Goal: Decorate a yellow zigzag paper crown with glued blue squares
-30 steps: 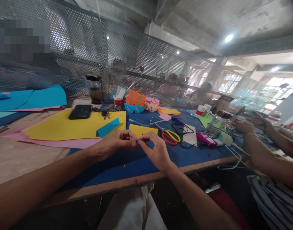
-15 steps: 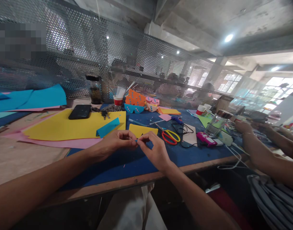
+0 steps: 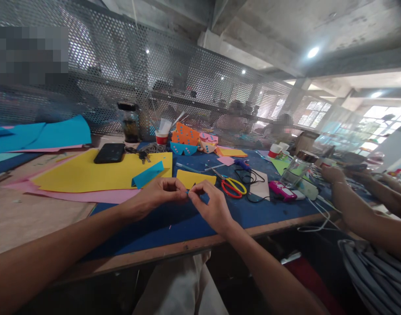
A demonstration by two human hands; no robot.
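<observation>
My left hand (image 3: 157, 197) and my right hand (image 3: 210, 205) meet above the blue mat (image 3: 174, 223), fingertips pinched together on a tiny blue scrap of paper (image 3: 187, 191) between them. Both hands are closed in a pinch. Just behind them lies a small yellow paper piece (image 3: 195, 177). Red and yellow scissors (image 3: 232, 186) rest to the right of my right hand. A folded blue paper strip (image 3: 148, 173) sits on the big yellow sheet (image 3: 88, 173) behind my left hand.
A black phone (image 3: 109, 153), keys (image 3: 143, 154), a dark jar (image 3: 130, 122) and paper cups (image 3: 161, 133) stand further back by the perforated metal screen (image 3: 187, 78). Coloured paper masks (image 3: 187, 140) lie mid-table. Another person's arms (image 3: 357, 205) work at the right, near a glass jar (image 3: 295, 170) and a pink device (image 3: 282, 191).
My hands have stayed in nearly the same place; the fingertips shifted slightly on the tiny blue scrap. The other person's hands at the right have moved a little.
</observation>
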